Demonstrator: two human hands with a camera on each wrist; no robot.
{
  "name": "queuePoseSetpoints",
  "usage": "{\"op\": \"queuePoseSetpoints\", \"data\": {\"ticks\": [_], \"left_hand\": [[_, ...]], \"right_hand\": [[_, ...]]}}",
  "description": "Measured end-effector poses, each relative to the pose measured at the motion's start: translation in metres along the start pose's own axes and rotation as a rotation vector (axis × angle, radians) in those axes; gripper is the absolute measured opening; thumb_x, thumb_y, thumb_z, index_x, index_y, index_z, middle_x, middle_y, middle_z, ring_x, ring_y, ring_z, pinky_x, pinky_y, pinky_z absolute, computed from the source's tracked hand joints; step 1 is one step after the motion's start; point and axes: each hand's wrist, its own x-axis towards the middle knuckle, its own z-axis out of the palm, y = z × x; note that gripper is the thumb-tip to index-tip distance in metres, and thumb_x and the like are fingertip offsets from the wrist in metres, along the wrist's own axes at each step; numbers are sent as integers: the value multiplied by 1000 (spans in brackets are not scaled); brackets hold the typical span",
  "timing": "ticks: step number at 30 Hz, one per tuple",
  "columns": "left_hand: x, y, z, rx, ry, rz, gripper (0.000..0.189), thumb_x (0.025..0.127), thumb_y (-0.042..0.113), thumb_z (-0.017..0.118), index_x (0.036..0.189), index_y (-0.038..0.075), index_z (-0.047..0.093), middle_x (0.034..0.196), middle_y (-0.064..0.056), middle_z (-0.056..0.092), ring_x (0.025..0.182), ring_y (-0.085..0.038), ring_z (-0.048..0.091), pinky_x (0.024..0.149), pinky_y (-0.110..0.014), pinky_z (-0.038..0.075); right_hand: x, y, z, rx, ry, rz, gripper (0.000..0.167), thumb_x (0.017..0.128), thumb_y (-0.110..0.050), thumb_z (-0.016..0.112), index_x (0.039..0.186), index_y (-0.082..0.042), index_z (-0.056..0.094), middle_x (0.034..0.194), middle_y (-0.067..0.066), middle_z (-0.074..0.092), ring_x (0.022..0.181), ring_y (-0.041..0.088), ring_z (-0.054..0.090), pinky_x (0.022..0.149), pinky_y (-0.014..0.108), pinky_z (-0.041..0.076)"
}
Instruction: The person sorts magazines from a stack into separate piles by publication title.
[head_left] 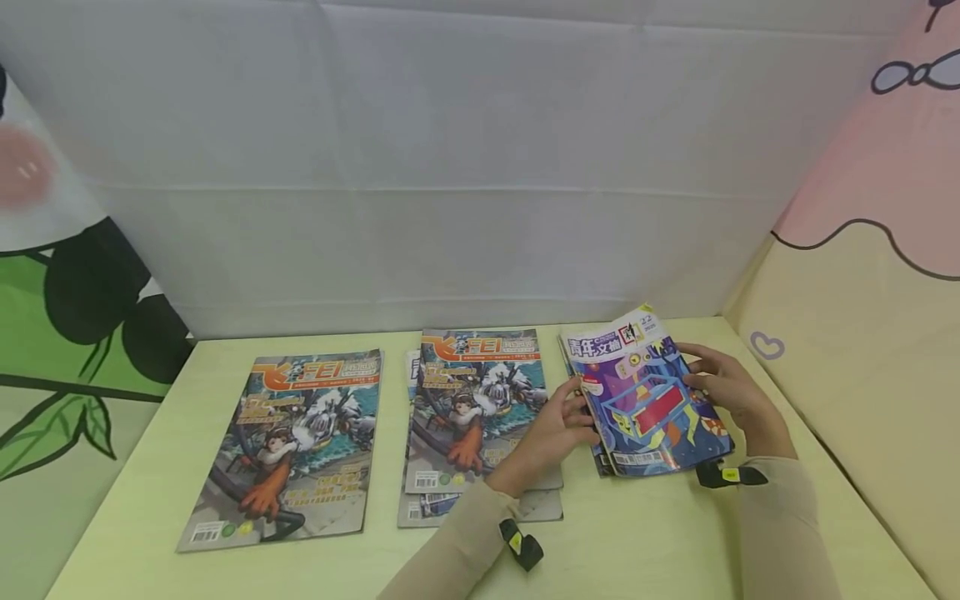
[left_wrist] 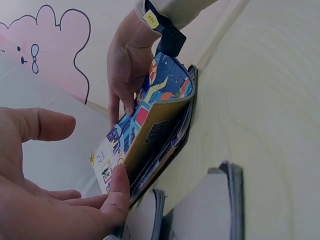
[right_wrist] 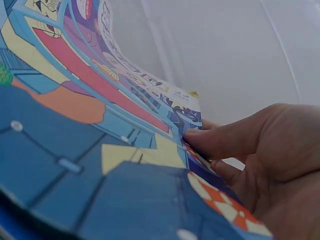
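A purple-blue magazine (head_left: 652,400) lies tilted over another magazine (head_left: 603,460) at the table's right. My right hand (head_left: 731,387) pinches its right edge, the thumb (right_wrist: 215,142) on the cover and the other fingers behind. In the left wrist view its cover bows upward near the right hand. On the opposite side, my left hand (head_left: 551,429) rests its fingertips against the spine, with the thumb (left_wrist: 50,125) held apart from the cover. Beneath the left forearm, a grey FEI magazine (head_left: 480,408) tops a small overlapping pile.
Another FEI magazine (head_left: 288,450) lies flat on the pale yellow table (head_left: 142,500) at the left. Behind the table hangs a white cloth (head_left: 480,167). A printed pink and cream panel (head_left: 862,350) borders the right side.
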Motion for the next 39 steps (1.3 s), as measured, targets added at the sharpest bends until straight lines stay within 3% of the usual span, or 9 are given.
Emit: {"op": "queuePoseSetpoints", "data": {"ticks": [13,19,33,39], "left_hand": [[0,1,-1,26,7,-44,88,96,-4,75,173,9,35,170,-24,45,144,-40,57,117,-55,53],[0,2,0,64,-10,-72,88,94,0,77,173,10,37,170,-22,46,148,-39,54,120,-55,51],[-3,5,3,91,-61,-69,90,94,0,76,174,8,35,174,-21,41,154,-40,49,124,-56,46],[-3,5,2,96,-65,-66,89,96,2,76,174,8,33,174,-21,41,155,-41,48,124,-57,46]], "right_hand": [[1,2,2,-15,5,22,59,113,-3,55,168,8,35,122,29,60,91,23,68,74,30,65],[-1,1,-1,-78,3,65,59,114,-10,59,165,11,38,134,41,60,93,24,72,77,31,65],[-5,-2,-2,-164,-15,162,65,115,-27,60,160,16,40,145,44,58,106,35,74,97,56,66],[-4,-5,-2,-156,-18,177,66,115,-26,59,160,17,38,143,45,57,106,38,74,95,55,67]]}}
